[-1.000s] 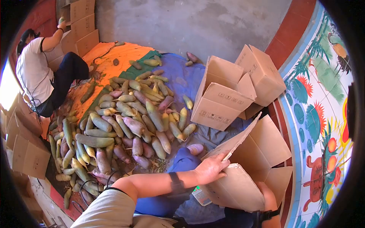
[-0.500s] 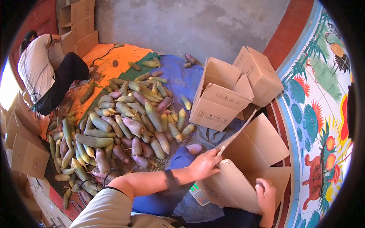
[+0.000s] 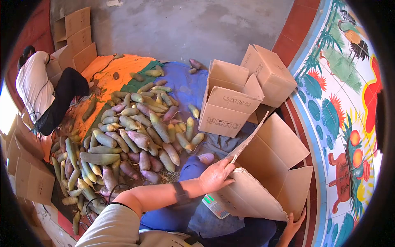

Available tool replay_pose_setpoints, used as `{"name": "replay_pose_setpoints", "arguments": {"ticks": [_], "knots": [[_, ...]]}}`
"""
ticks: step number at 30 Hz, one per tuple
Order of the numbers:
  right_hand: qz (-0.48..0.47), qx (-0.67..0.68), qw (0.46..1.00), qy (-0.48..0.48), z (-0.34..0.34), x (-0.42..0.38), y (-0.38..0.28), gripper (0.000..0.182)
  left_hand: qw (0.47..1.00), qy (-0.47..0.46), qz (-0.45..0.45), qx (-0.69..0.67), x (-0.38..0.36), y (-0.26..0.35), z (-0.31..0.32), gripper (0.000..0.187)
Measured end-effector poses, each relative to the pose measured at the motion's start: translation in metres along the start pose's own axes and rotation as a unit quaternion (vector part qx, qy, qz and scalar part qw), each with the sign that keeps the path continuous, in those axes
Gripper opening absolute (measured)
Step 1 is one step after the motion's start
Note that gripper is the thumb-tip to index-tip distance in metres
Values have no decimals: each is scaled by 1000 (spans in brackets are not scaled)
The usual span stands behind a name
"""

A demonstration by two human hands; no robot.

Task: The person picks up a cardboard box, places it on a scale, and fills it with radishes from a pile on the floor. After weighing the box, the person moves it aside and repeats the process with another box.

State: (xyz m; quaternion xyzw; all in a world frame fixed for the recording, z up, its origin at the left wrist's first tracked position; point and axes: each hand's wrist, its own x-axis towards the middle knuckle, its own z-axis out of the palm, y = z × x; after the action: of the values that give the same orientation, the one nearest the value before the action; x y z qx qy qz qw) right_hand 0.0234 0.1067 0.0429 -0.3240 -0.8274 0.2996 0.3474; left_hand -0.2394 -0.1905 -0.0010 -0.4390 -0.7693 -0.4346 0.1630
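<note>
An open-topped cardboard box (image 3: 259,193) is tilted in front of me on the right, its flaps spread. My left hand (image 3: 217,177), wearing a dark wristband, is closed on the box's left edge where a flap meets the wall. Low on the right, my right hand (image 3: 293,227) grips the near edge of the same box, thumb and fingers on either side of the cardboard. Under the box, partly hidden, a scale with a lit green display (image 3: 214,206) shows by my legs. A purple radish (image 3: 206,158) lies just beyond my left hand.
A large pile of green and purple radishes (image 3: 135,138) covers the sheets to the left. Beyond my box stand an open carton (image 3: 224,113) and another carton (image 3: 271,76). A person (image 3: 39,88) crouches at the far left near stacked cartons (image 3: 78,39). A painted tile wall (image 3: 349,123) borders the right.
My right hand has slid from the near wall's upper rim down to the box's lower right edge. My left hand keeps its hold. The view has shifted slightly.
</note>
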Motion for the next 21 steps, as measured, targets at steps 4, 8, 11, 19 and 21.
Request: {"name": "replay_pose_setpoints", "arguments": {"ticks": [4, 8, 11, 19, 21], "knots": [[89, 244, 966, 8, 20, -2, 4, 56, 999, 11, -19, -37, -2, -1, 5, 58], [241, 273, 931, 33, 41, 3, 29, 46, 999, 35, -14, -39, 4, 1, -2, 66], [179, 218, 959, -9, 47, 9, 37, 44, 993, -75, -75, -48, 7, 8, -9, 71], [172, 214, 961, -19, 53, 49, 32, 40, 991, -111, -77, -24, 10, 5, 4, 76], [181, 217, 959, -26, 54, 54, 38, 41, 995, -85, -48, -13, 10, 4, 7, 75]]}}
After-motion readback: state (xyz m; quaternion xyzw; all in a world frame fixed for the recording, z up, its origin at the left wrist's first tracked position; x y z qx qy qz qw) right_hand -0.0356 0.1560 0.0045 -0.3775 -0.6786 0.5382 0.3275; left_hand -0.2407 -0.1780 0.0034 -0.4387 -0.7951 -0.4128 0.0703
